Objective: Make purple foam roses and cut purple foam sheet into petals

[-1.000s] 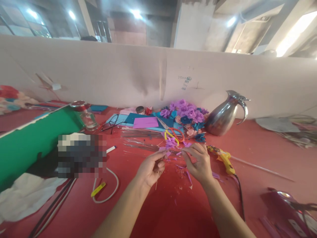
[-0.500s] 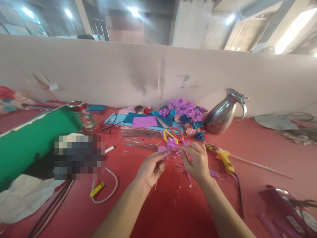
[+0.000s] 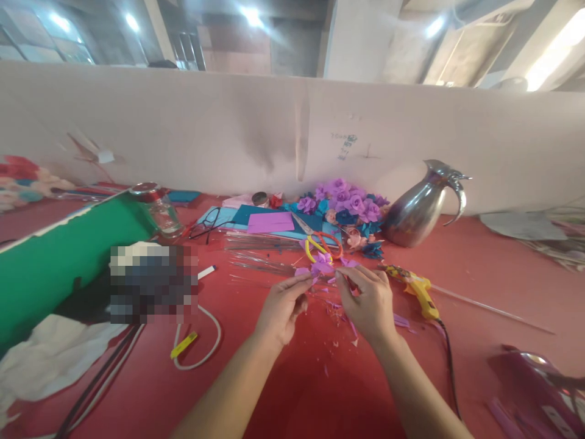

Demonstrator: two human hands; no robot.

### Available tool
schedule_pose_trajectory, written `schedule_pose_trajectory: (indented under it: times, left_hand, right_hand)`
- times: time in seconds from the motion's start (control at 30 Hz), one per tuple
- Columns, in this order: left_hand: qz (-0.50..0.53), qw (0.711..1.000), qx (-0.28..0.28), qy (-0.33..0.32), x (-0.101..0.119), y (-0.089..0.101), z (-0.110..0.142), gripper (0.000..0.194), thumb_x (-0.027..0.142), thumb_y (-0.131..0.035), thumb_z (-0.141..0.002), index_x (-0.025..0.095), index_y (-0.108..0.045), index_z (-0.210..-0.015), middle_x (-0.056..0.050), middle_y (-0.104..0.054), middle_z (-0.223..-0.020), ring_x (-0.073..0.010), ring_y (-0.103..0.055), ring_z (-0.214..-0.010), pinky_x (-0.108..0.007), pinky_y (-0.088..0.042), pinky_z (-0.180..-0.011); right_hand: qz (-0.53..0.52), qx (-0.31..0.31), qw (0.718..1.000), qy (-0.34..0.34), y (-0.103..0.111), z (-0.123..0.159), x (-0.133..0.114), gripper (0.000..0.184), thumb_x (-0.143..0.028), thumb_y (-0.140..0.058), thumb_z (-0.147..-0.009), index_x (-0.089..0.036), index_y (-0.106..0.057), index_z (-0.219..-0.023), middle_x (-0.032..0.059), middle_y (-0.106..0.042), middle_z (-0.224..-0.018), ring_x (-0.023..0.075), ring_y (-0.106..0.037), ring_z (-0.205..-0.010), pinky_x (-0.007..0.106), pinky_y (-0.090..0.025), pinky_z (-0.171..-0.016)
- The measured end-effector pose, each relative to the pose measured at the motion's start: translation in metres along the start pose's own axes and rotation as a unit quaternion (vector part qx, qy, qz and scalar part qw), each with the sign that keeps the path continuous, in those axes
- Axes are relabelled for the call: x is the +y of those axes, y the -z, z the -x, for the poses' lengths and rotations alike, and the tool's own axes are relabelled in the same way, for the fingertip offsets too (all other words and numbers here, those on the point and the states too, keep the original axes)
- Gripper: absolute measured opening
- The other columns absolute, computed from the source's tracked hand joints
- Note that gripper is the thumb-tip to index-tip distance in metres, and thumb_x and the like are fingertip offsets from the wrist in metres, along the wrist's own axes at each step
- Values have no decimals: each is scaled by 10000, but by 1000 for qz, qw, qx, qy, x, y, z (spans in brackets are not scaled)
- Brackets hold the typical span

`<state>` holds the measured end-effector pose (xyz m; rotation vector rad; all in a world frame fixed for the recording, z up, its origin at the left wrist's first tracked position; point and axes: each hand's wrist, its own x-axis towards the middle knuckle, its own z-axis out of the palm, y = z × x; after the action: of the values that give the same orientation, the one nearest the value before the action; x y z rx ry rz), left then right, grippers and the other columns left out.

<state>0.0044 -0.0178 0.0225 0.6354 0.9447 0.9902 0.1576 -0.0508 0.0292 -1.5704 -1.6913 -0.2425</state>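
My left hand (image 3: 284, 310) is closed, its thumb and fingertips pinching a small purple paper petal (image 3: 302, 272). Close beside it, my right hand (image 3: 368, 300) is closed in a pinch at the edge of the purple pieces; what its fingertips hold is too small to make out. Just beyond the fingertips lie more purple petals (image 3: 322, 261). Scissors (image 3: 314, 236) with yellow and orange handles rest behind them, blades pointing away to the left. Purple paper scraps (image 3: 336, 311) are scattered on the red table under and between the hands.
Paper flowers (image 3: 347, 204), purple paper (image 3: 270, 222) and thin wires (image 3: 260, 262) lie behind the hands. To the right are a yellow glue gun (image 3: 423, 297) with its cord and a metal jug (image 3: 415, 210). A glass jar (image 3: 158, 210) and a white cable (image 3: 217, 341) are leftward.
Both hands stay close together, pinching at the purple paper. The thin stick showing below my left hand earlier is no longer visible. The view shifts slightly.
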Motion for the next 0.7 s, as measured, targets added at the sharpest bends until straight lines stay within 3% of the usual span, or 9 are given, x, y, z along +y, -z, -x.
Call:
schedule_pose_trajectory:
  times: [0.3, 0.5, 0.7]
  left_hand:
    - [24, 1000, 17, 9, 0, 0, -3, 234, 201, -772, -573, 133, -742, -795, 15, -611, -580, 9, -394, -351, -118, -248, -323]
    - [78, 995, 36, 49, 0, 4, -6, 196, 146, -747, -605, 120, -730, -798, 11, -612, -575, 10, -420, -360, -93, -316, -339]
    - [104, 992, 46, 55, 4, 4, -5, 183, 115, -721, -629, 119, -715, -811, 12, -614, -565, 7, -409, -348, -94, -300, -323]
  right_hand:
    - [99, 11, 994, 43, 1, 1, -10, 173, -209, -521, -852, -213, -693, -838, -10, -642, -611, 148, -600, -607, 306, -301, -702]
    - [60, 4, 998, 21, 2, 4, -8, 183, -236, -518, -848, -218, -700, -847, -10, -658, -621, 140, -580, -571, 288, -326, -681]
    - [-31, -60, 997, -41, 0, 6, -9, 199, -263, -502, -833, -226, -698, -825, -12, -686, -667, 123, -552, -534, 253, -355, -607]
